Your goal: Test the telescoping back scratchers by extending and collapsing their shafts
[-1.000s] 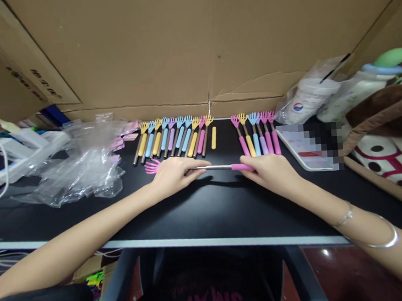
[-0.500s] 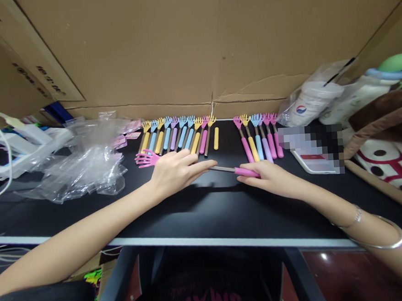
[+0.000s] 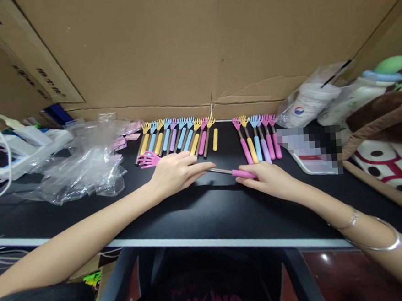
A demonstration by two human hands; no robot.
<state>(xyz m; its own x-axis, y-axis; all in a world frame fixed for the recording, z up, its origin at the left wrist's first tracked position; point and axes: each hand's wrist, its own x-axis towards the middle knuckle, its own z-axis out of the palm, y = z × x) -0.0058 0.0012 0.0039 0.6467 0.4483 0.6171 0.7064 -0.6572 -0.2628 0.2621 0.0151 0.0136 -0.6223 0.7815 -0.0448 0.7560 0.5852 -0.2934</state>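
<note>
A pink back scratcher (image 3: 222,171) lies lengthwise between my two hands above the black table. My left hand (image 3: 175,171) is closed around its metal rod near the pink claw head, which sticks out to the left. The pink handle is gripped in my right hand (image 3: 270,177); its far end is hidden by the palm. Behind my left hand lies a row of back scratchers (image 3: 172,136) in yellow, blue, purple and pink, with loose grips on or beside their rods. A single yellow grip (image 3: 215,139) lies at that row's right end. Several gripped back scratchers (image 3: 257,139) lie behind my right hand.
Clear plastic bags (image 3: 95,162) are heaped on the left, beside a white power strip (image 3: 18,149). A phone (image 3: 303,157), a bagged cup (image 3: 309,104), a bottle (image 3: 372,88) and a cloth bag (image 3: 383,156) stand or lie on the right. Cardboard (image 3: 166,47) walls the back.
Both hands keep their hold on the pink back scratcher, almost unmoved. The whole view has shifted very slightly.
</note>
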